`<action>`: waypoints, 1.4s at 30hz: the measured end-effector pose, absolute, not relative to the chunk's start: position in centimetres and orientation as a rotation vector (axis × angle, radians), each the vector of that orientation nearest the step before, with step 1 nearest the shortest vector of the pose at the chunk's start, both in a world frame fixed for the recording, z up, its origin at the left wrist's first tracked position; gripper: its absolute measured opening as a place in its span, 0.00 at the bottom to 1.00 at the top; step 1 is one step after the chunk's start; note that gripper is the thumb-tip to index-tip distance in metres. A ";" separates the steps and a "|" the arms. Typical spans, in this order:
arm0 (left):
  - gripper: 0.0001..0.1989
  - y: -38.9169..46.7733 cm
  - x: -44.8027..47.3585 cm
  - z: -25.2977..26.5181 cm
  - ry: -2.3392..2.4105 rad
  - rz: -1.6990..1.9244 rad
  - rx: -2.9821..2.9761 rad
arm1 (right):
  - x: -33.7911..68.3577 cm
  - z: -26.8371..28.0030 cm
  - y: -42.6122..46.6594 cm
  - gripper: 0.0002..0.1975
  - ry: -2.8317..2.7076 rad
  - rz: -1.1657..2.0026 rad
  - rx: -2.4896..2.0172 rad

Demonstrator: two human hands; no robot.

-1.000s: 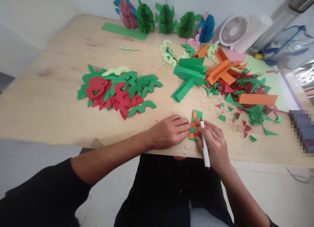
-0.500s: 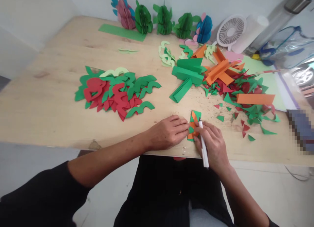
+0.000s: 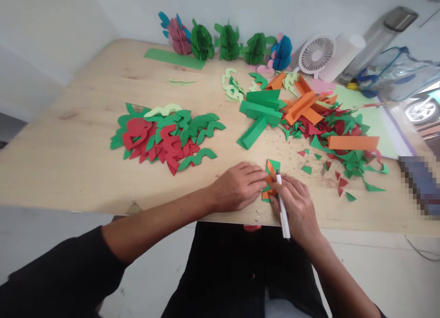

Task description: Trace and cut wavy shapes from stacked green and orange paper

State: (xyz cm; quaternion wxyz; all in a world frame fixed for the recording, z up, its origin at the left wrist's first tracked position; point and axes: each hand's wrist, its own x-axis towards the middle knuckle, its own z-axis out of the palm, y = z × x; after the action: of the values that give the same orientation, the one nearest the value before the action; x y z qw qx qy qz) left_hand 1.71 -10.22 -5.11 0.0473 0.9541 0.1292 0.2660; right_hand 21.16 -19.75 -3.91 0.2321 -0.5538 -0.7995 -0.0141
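Observation:
Near the table's front edge, a small orange wavy cutout (image 3: 269, 177) lies on a folded green paper (image 3: 276, 164). My left hand (image 3: 237, 185) rests flat on the table, fingers stretched together, its fingertips on the left edge of these papers. A white pen (image 3: 283, 208) sits in my right hand (image 3: 298, 203), its dark tip pointing away from me. The right fingertips also press at the papers' right side, hiding part of them. To the left lies a pile of red wavy cutouts (image 3: 170, 144) and green wavy cutouts (image 3: 197, 128).
Folded green strips (image 3: 261, 107) and orange strips (image 3: 305, 107) lie ahead of my hands. Red and green scraps (image 3: 354, 157) spread to the right. Along the wall stand several paper honeycomb figures (image 3: 228, 43), a white fan (image 3: 316, 54) and a bottle (image 3: 381, 43).
The camera view has shifted slightly, so the table things sit lower in the picture. Both hands stay at the papers, and the left fingers cover a little more of the cutout.

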 end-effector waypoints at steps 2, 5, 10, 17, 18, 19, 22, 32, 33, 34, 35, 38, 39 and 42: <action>0.11 -10.0 2.1 -5.1 0.440 0.861 2.902 | 21.2 -3.9 -19.8 0.06 -2.202 -0.036 -1.525; 0.10 -9.7 2.6 -5.1 0.490 0.859 2.918 | 21.2 -4.0 -19.8 0.06 -2.210 -0.020 -1.531; 0.11 -9.8 2.7 -5.2 0.558 0.774 2.946 | 21.2 -4.1 -19.8 0.07 -2.211 0.012 -1.542; 0.12 -10.0 2.7 -5.0 0.585 0.727 2.945 | 21.3 -4.2 -19.8 0.07 -2.211 0.019 -1.528; 0.12 -10.0 2.7 -5.0 0.582 0.725 2.945 | 21.3 -4.2 -19.8 0.07 -2.208 0.019 -1.529; 0.12 -10.0 2.7 -5.0 0.580 0.723 2.945 | 21.3 -4.3 -19.8 0.07 -2.208 0.020 -1.531; 0.12 -9.9 2.7 -4.9 0.579 0.721 2.942 | 21.4 -4.3 -19.8 0.07 -2.210 0.027 -1.532; 0.11 -10.0 2.7 -4.9 0.598 0.706 2.940 | 21.3 -4.2 -19.8 0.08 -2.205 0.044 -1.528; 0.11 -10.0 2.7 -4.9 0.599 0.696 2.944 | 21.3 -4.2 -19.8 0.08 -2.206 0.045 -1.530; 0.11 -10.0 2.7 -4.9 0.601 0.686 2.948 | 21.3 -4.2 -19.8 0.09 -2.207 0.047 -1.532; 0.11 -10.0 2.7 -4.8 0.601 0.673 2.951 | 21.3 -4.2 -19.8 0.09 -2.208 0.049 -1.536; 0.11 -10.0 2.7 -4.8 0.591 0.635 2.958 | 21.3 -4.3 -19.8 0.08 -2.209 0.053 -1.543; 0.11 -10.0 2.7 -4.8 0.590 0.627 2.959 | 21.3 -4.3 -19.8 0.08 -2.209 0.052 -1.543; 0.11 -9.9 2.8 -4.7 0.588 0.615 2.963 | 21.3 -4.4 -19.9 0.08 -2.212 0.049 -1.532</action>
State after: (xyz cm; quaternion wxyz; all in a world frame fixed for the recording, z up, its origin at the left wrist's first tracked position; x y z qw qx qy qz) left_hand 2.78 -9.93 -4.75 0.0293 0.9607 0.1908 0.1994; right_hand 21.32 -19.89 -4.37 0.2233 -0.5549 -0.8012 0.0176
